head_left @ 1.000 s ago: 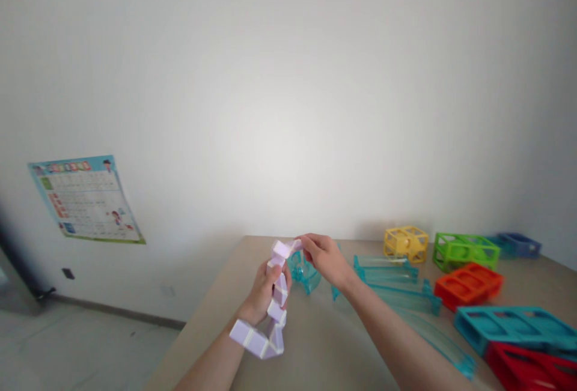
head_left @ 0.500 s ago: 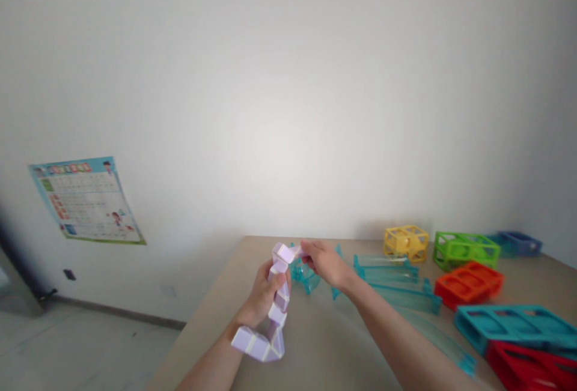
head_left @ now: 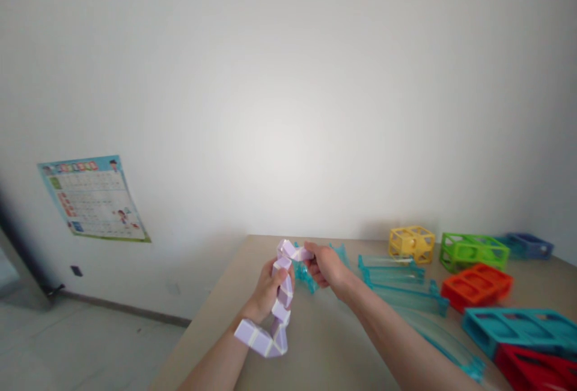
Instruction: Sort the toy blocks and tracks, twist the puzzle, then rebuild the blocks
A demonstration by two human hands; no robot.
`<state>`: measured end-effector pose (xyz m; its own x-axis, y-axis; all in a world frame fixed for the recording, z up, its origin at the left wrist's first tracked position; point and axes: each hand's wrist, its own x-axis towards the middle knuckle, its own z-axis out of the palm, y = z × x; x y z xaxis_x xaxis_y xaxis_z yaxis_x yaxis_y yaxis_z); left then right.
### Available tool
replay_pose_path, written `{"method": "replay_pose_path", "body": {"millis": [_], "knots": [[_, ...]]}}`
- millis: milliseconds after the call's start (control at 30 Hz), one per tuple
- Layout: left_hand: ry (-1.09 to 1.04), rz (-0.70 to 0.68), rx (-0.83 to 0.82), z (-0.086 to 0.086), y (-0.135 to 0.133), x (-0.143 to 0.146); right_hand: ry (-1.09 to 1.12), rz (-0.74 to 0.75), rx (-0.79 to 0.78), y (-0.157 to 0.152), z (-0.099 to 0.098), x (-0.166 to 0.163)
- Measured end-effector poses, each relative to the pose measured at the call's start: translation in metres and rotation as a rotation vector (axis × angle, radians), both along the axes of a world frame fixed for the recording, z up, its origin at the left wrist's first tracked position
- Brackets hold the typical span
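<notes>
A lilac and white twist-snake puzzle point(head_left: 280, 310) hangs over the near left part of a tan table point(head_left: 315, 349). My left hand point(head_left: 267, 290) is closed around its middle section, and the tail curls below my wrist. My right hand point(head_left: 325, 265) pinches the top end of the chain, which bends to the right at the level of my fingers. Just behind my hands lies a clear teal curved track piece point(head_left: 305, 274).
Teal track strips point(head_left: 396, 283) lie to the right of my hands. Behind and beside them sit open frame blocks: yellow point(head_left: 412, 243), green point(head_left: 473, 251), blue point(head_left: 529, 245), orange point(head_left: 476, 286), teal point(head_left: 518, 330) and red point(head_left: 536, 370). A chart poster point(head_left: 94, 199) hangs on the left wall.
My right hand has turned the top end of the puzzle, so the end segments now point right. Both hands sank slightly, and the view shifted a little to the left.
</notes>
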<state>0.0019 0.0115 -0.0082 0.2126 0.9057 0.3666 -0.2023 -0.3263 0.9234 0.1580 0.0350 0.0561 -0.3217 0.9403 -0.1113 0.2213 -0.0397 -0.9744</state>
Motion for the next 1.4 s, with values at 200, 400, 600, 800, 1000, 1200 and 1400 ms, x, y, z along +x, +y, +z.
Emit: {"method": "replay_pose_path", "body": {"millis": [200,400,600,800,1000,1200,1400], "knots": [[-0.162,-0.153,-0.105,0.002,-0.003,0.003,0.026,-0.023,0.016,0.004,0.001,0.006],[-0.307,-0.295,-0.319,0.012,-0.003,0.0,0.063,-0.068,0.01,0.009,-0.004,0.007],[-0.184,-0.303,-0.36,0.01,0.0,-0.009,0.08,-0.09,0.043,0.011,-0.008,0.009],[-0.029,-0.158,-0.198,0.019,-0.01,-0.002,0.035,-0.123,0.223,0.017,-0.007,0.018],[-0.056,-0.211,-0.214,0.017,-0.008,-0.003,-0.126,-0.06,0.396,0.012,0.001,0.018],[-0.055,-0.096,-0.311,0.007,-0.001,-0.002,-0.324,-0.024,0.521,-0.001,0.006,0.013],[-0.052,-0.037,-0.418,0.007,-0.002,-0.003,-0.388,0.06,0.471,0.001,0.003,0.013]]}}
